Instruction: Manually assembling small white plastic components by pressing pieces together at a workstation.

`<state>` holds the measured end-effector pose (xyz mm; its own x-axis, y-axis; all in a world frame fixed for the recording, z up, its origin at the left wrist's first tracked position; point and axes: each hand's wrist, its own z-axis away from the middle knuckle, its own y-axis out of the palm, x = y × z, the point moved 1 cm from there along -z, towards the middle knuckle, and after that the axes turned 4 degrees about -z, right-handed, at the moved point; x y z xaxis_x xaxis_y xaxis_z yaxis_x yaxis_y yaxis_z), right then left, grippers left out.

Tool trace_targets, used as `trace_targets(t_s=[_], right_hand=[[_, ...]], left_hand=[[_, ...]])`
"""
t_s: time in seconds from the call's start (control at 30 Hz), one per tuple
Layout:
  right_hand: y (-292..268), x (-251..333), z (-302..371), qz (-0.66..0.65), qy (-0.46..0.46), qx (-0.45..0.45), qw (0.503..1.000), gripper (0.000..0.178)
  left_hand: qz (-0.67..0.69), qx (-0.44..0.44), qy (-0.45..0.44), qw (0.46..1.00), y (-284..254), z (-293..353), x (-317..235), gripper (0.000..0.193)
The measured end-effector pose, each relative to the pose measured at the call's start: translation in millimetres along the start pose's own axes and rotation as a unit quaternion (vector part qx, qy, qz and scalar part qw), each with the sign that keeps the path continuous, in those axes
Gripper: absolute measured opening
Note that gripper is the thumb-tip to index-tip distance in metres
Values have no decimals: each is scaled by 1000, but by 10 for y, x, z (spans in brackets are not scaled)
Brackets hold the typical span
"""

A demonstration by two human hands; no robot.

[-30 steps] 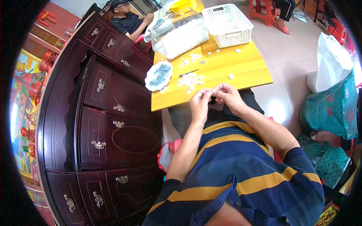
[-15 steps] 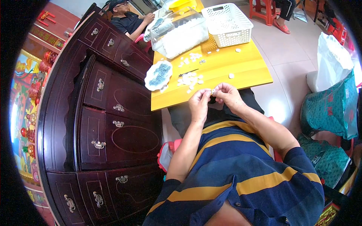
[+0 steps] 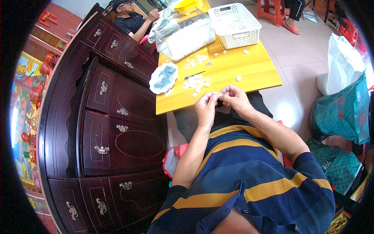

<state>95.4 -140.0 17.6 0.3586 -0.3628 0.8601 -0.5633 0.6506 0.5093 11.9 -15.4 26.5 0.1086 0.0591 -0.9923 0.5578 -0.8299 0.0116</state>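
Close together at the near edge of the yellow table, my left hand and my right hand pinch a small pale piece between their fingertips. Most of it is hidden by the fingers, so its kind does not show. Just beyond my hands lie several small white pieces in a loose group, with a thin dark tool among them. A scalloped white dish at the table's left edge holds many small grey-blue bits. One white piece lies apart, near my right hand.
A clear plastic bin full of white pieces and a white perforated basket stand at the far side. A dark wooden cabinet borders the left. Teal sacks stand at the right. Another person sits at the far left.
My hands stay almost in place, fingertips together, with only a slight shift of the fingers. The other person's hand at the far left has risen a little.
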Motion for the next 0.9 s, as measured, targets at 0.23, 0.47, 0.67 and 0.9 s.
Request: trace_targets(t_s=[0.23, 0.47, 0.67, 0.9], right_hand=[[-45, -106, -35, 75, -61, -3, 995, 7], [8, -91, 9, 137, -105, -36, 984, 7], [-19, -71, -43, 54, -89, -23, 994, 8], [-115, -8, -119, 35, -90, -39, 995, 7]], left_hand=[[-27, -12, -4, 1000, 27, 30, -12, 12], [-43, -13, 1, 999, 51, 51, -17, 13], [-18, -2, -16, 1000, 23, -22, -22, 14], [-212, -43, 118, 969, -289, -413, 38, 21]])
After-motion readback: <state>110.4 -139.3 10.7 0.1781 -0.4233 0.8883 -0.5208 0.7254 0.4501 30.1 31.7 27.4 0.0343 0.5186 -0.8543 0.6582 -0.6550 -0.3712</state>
